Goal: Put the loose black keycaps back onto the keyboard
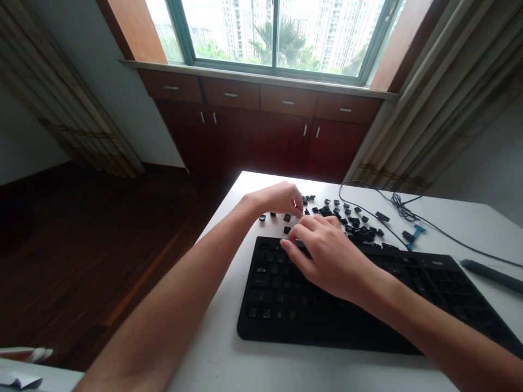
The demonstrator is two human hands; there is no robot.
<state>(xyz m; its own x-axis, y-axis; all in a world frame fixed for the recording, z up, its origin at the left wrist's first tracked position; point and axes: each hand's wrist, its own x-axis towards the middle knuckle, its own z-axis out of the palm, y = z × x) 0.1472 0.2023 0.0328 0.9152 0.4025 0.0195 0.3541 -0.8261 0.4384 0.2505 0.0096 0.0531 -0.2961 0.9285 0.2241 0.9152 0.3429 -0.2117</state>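
A black keyboard (310, 326) lies on the white table, with bare key positions along its left part. Beyond its top edge, my left hand (281, 197) reaches down among loose black keycaps (362, 234), its fingers curled together. Anything between those fingertips is too small to make out. My right hand (327, 250) hovers over the keyboard's upper left, bent fingers and thumb drawn close together. What they may hold is hidden. A single keycap (287, 230) sits just beside the right fingertips, and another keycap (287, 218) lies below the left hand.
Behind the keyboard, a dark cable (402, 207) runs across the white table (212, 359). A blue tool (417, 233) lies near it, and a long dark bar (492, 276) is at the right. Past the table stand red-brown cabinets (286, 133) under a window.
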